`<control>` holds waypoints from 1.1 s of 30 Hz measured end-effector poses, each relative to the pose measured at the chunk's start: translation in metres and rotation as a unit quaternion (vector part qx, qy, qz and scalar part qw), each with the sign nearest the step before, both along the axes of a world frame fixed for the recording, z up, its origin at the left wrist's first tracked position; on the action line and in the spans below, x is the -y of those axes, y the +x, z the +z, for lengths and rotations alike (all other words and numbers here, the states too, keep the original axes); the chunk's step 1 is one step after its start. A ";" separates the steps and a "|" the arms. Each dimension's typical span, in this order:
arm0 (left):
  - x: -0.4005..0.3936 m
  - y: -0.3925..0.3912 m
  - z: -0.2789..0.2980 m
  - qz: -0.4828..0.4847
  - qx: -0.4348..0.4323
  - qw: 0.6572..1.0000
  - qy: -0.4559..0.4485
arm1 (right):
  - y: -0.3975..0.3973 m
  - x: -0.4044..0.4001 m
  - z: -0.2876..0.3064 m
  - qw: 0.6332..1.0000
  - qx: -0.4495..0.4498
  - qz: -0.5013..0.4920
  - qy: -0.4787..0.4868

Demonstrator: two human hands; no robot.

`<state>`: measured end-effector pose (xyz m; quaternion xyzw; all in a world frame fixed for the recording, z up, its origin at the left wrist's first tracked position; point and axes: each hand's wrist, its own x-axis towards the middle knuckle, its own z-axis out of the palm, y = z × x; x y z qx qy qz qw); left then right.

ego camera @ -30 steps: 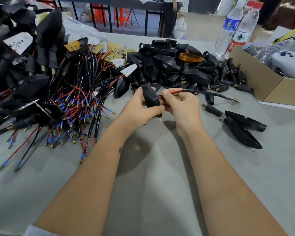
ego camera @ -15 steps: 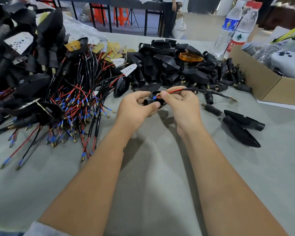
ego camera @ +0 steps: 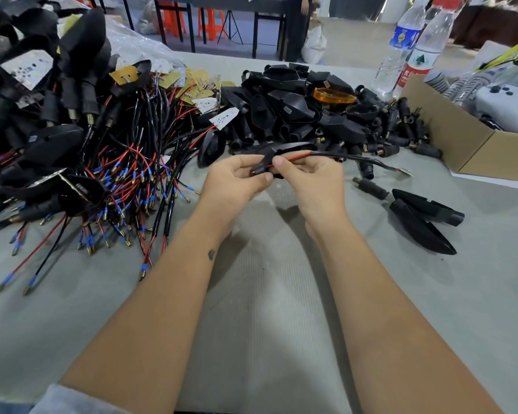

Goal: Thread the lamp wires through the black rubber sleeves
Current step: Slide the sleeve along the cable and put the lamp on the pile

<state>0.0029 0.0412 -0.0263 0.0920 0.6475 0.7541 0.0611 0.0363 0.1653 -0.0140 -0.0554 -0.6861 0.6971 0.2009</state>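
Whereas earlier it stood upright, the black rubber sleeve (ego camera: pixel 260 170) now lies level, gripped by left hand (ego camera: pixel 237 182) fingers; right hand (ego camera: pixel 311 180) fingers pinch the red-and-black wire (ego camera: pixel 296 156).

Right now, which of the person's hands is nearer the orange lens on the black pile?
Right. The right hand sits below the orange lens; the left hand lies farther off, down-left.

1. I am working over a tabletop (ego camera: pixel 266 294) covered in matt grey cloth with a fine ribbed weave.
2. I am pinching a matt black rubber sleeve (ego camera: pixel 259 170) and a smooth red plastic-coated wire (ego camera: pixel 293 158).
3. Glossy black plastic housings (ego camera: pixel 284 106) are piling up beyond.
4. The loose wires' (ego camera: pixel 126 186) tips are shining like brass.
5. Clear plastic bottles (ego camera: pixel 413 49) are standing by a plain brown cardboard box (ego camera: pixel 461 144).
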 end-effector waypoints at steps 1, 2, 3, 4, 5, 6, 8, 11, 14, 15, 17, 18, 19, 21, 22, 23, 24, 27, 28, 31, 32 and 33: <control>-0.001 0.001 0.000 -0.009 -0.006 1.000 -0.003 | 0.000 0.001 0.000 1.000 0.005 -0.003 0.007; -0.002 0.002 -0.001 -0.010 -0.017 1.000 -0.006 | 0.000 0.002 0.000 1.000 0.013 -0.007 0.020; -0.002 0.003 0.000 0.003 -0.035 0.999 -0.025 | -0.001 0.002 0.000 0.999 0.022 -0.011 0.031; -0.002 0.003 0.000 0.025 -0.052 0.997 -0.059 | 0.000 0.003 0.001 0.999 0.030 -0.016 0.036; -0.002 0.003 0.000 0.050 -0.068 0.991 -0.105 | 0.000 0.003 0.002 0.999 0.034 -0.020 0.031; -0.002 0.002 -0.001 0.064 -0.082 0.984 -0.145 | 0.001 0.002 0.004 0.999 0.036 -0.022 0.021; -0.002 0.003 -0.002 0.067 -0.104 0.972 -0.198 | 0.001 0.001 0.005 0.999 0.044 -0.026 0.019; -0.004 0.009 0.001 0.052 -0.154 0.963 -0.214 | -0.002 0.002 0.002 0.990 0.069 -0.055 0.111; -0.007 0.011 0.000 0.039 -0.176 0.952 -0.246 | -0.001 0.003 -0.001 0.973 0.066 -0.075 0.209; -0.008 0.011 0.000 0.038 -0.179 0.943 -0.279 | 0.000 0.003 -0.002 0.971 0.062 -0.071 0.221; -0.011 0.011 -0.001 0.038 -0.173 0.927 -0.330 | 0.001 0.004 -0.002 0.971 0.059 -0.053 0.226; -0.011 0.011 -0.001 0.050 -0.170 0.922 -0.345 | 0.001 0.005 -0.002 0.974 0.056 -0.040 0.214; -0.011 0.010 -0.001 0.069 -0.167 0.919 -0.352 | 0.000 0.005 -0.002 0.980 0.052 -0.030 0.191; -0.009 0.008 0.000 0.111 -0.162 0.915 -0.352 | -0.001 0.004 0.000 0.993 0.044 -0.027 0.103; -0.007 0.007 0.000 0.124 -0.159 0.916 -0.348 | -0.001 0.002 0.000 0.998 0.045 -0.032 0.033; -0.004 0.006 -0.001 0.129 -0.154 0.919 -0.340 | -0.003 -0.001 0.000 0.997 0.048 -0.038 -0.048; -0.001 0.004 -0.001 0.127 -0.151 0.923 -0.330 | -0.005 -0.004 -0.001 0.990 0.052 -0.045 -0.126; 0.004 0.001 -0.003 0.103 -0.157 0.933 -0.306 | -0.010 -0.013 0.000 0.953 0.055 -0.061 -0.291; 0.006 0.000 -0.003 0.092 -0.160 0.937 -0.297 | -0.010 -0.016 0.000 0.941 0.050 -0.058 -0.328; 0.009 -0.001 -0.004 0.061 -0.175 0.941 -0.285 | -0.009 -0.019 0.000 0.927 0.022 -0.038 -0.372; 0.010 -0.001 -0.005 0.054 -0.187 0.937 -0.290 | -0.009 -0.020 0.000 0.930 0.010 -0.037 -0.367; 0.012 0.000 -0.005 0.050 -0.200 0.931 -0.301 | -0.008 -0.020 0.000 0.933 0.002 -0.038 -0.357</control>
